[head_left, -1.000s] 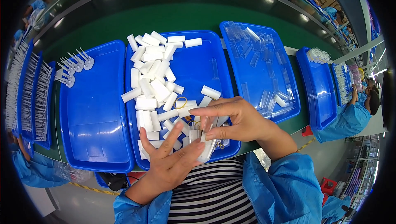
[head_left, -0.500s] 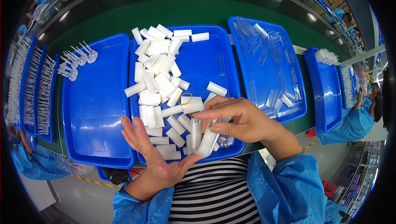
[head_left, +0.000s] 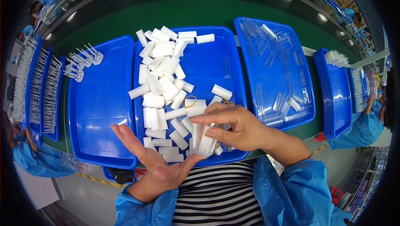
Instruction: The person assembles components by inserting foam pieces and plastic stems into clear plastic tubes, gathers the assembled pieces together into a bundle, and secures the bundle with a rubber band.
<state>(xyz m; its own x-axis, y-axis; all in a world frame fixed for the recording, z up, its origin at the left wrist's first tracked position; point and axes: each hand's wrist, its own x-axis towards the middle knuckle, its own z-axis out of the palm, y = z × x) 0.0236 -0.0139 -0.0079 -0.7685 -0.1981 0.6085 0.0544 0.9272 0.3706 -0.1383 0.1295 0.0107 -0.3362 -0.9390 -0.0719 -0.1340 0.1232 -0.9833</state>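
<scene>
Over the front of the middle blue tray, my right hand [head_left: 237, 128] pinches a clear plastic tube [head_left: 207, 142] with a white block inside it. Beside that tube a second clear tube [head_left: 196, 134] stands close under the same fingers. My left hand [head_left: 158, 165] is open, its fingers stretched up and apart. Its thumb reaches the lower end of the tubes. Many loose white blocks [head_left: 168, 86], rectangular and foam-like, lie heaped in the middle tray [head_left: 206, 67]. Rubber bands [head_left: 189, 101] lie among the blocks, some partly hidden by my right hand.
A right-hand blue tray [head_left: 277, 88] holds scattered clear tubes [head_left: 271, 58]. The left blue tray [head_left: 100, 109] has white stemmed parts [head_left: 89, 57] in its far corner. Filled racks [head_left: 35, 88] stand far left, stacked blue trays [head_left: 335, 97] at right. Co-workers in blue sleeves [head_left: 354, 130] sit at both sides.
The white block sits visibly deeper in the tube, and my right fingers have come lower over the tubes. My left fingers have tilted a little further left. The whole view has shifted slightly.
</scene>
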